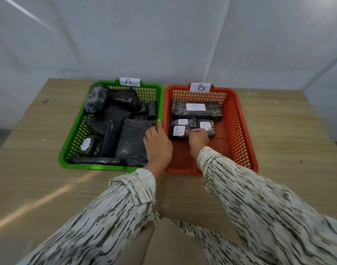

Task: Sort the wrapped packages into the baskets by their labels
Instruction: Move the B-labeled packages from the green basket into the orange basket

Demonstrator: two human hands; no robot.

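The green basket tagged A holds several black wrapped packages. One at its near left, the small package, shows a B label. My left hand rests on the large flat package at the basket's right side, with the thumb pointing up along the rim. The orange basket tagged B holds a long package and three small ones, all labelled B. My right hand pinches the right edge of the nearest small B package, which lies on the basket floor.
Both baskets stand side by side at the back of a wooden table, against a white sheet wall. The front half of the orange basket's floor is bare. Patterned sleeves cover both forearms.
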